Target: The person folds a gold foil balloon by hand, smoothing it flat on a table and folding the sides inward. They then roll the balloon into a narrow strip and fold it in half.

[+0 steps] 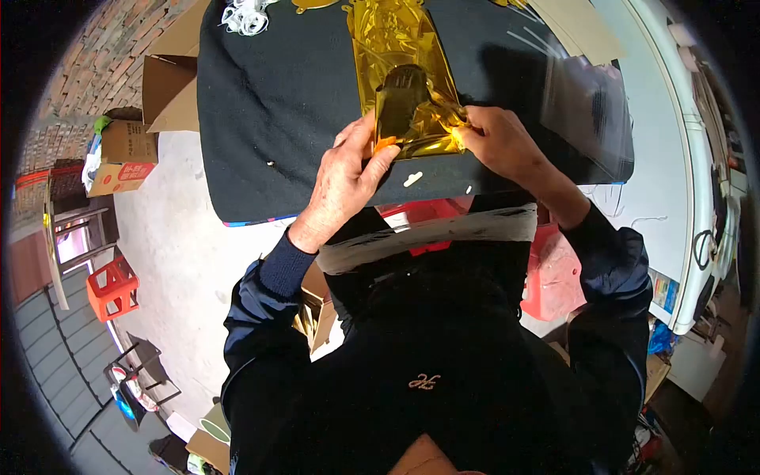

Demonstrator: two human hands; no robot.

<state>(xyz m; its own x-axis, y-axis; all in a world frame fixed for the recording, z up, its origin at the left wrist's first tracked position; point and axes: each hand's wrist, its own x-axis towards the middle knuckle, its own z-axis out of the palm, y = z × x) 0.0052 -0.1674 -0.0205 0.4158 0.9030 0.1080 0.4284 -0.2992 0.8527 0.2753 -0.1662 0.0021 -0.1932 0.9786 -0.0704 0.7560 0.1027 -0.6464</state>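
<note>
A shiny gold foil sheet or bag (400, 59) lies lengthwise on the black cloth-covered table (269, 150). Its near end is bunched and creased, and a dark patch or reflection shows in it. My left hand (344, 170) is closed on the foil's near left corner, thumb on top and fingers along the side. A small orange thing, partly hidden, shows by that thumb; I cannot make out what it is. At the near right corner, my right hand (500, 142) pinches crumpled foil between thumb and fingers. A small whitish scrap (412, 180) lies just in front of the foil.
White cord or elastic (245, 16) is heaped at the table's far left. Clear plastic bags (586, 111) and thin white sticks (532, 39) lie at the right, near a cardboard sheet (576, 28). Cardboard boxes (127, 154) and a red stool (112, 289) stand left.
</note>
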